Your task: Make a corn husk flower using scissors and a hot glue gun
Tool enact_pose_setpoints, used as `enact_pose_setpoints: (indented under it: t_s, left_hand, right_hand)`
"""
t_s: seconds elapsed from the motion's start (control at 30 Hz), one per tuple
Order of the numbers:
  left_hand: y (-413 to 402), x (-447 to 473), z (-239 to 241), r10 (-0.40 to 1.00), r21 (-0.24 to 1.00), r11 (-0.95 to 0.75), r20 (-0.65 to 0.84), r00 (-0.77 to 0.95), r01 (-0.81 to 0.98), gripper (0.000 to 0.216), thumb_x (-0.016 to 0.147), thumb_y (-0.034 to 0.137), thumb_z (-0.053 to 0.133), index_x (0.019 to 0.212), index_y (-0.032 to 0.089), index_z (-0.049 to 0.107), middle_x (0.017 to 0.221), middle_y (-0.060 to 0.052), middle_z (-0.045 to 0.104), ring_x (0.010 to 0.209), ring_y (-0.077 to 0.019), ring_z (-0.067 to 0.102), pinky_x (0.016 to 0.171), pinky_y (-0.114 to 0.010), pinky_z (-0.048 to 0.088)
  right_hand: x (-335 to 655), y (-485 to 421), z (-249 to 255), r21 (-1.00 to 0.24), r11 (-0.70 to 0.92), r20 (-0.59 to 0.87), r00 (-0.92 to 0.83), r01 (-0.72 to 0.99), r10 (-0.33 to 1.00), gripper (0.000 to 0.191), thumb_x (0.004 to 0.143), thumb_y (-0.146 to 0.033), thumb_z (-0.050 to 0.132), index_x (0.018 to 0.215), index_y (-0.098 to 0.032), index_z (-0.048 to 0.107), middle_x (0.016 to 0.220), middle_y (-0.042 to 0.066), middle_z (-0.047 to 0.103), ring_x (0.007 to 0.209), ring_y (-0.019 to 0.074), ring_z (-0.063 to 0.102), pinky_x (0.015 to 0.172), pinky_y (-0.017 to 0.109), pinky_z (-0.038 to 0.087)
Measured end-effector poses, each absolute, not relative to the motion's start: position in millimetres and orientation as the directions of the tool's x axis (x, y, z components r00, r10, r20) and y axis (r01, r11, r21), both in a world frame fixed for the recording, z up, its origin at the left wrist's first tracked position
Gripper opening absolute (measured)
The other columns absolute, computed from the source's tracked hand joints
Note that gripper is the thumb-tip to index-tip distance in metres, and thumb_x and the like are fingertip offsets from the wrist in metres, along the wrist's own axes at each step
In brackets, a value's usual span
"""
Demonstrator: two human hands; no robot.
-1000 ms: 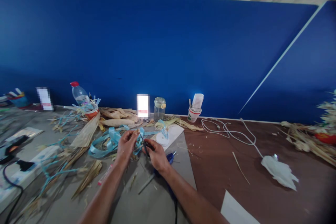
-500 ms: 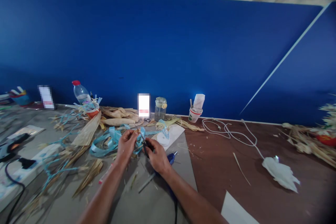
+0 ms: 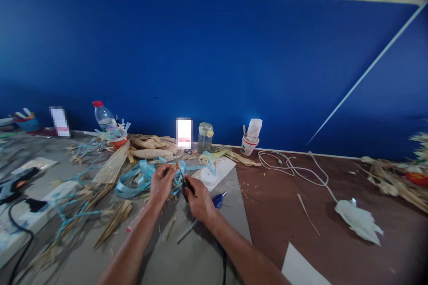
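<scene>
the right hand has its fingers wrapped around black-handled metal scissors, their blades angled towards the left hand, whose fingers pinch a tiny pale piece, too small to identify, near looped shiny light-blue ribbon on the grey-and-brown bench.

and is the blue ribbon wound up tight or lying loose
Loose: the blue ribbon lies in wide, uneven loops on the grey work surface, beside the left hand.
</scene>
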State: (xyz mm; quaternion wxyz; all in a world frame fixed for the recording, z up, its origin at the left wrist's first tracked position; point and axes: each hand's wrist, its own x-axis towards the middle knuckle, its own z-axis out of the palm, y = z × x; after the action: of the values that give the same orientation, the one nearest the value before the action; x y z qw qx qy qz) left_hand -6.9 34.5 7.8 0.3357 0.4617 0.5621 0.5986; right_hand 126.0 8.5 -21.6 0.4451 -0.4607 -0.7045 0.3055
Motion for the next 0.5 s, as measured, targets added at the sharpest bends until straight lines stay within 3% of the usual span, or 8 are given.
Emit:
enact_pose_setpoints:
  t_s: [0.33,0.5]
  left_hand:
    - [36.8,-12.1,6.4,0.938,0.992,-0.092,0.116,-0.326,0.089,0.032,0.067,0.045,0.065,0.057,0.017,0.053,0.047,0.007,0.037,0.044,-0.0070,0.030,0.043,-0.021,0.022]
    - [36.7,-12.3,3.8,0.972,0.995,-0.043,0.061,-0.225,0.085,0.035,0.068,0.049,0.066,0.060,0.016,0.055,0.047,0.007,0.038,0.044,-0.0075,0.031,0.044,-0.021,0.023]
  right_hand:
    - [132.9,15.5,-21.2,-0.904,0.370,0.321,-0.235,0.212,0.918,0.028,0.076,-0.013,0.048,0.093,-0.021,0.069,0.084,0.002,0.070,0.081,0.0190,0.064,0.078,0.030,0.050]
    - [134.5,20.7,-13.7,-0.969,0.242,0.232,-0.169,0.042,0.958,0.025,0.074,-0.022,0.056,0.098,-0.020,0.065,0.078,0.001,0.068,0.071,0.0165,0.063,0.068,0.028,0.051]
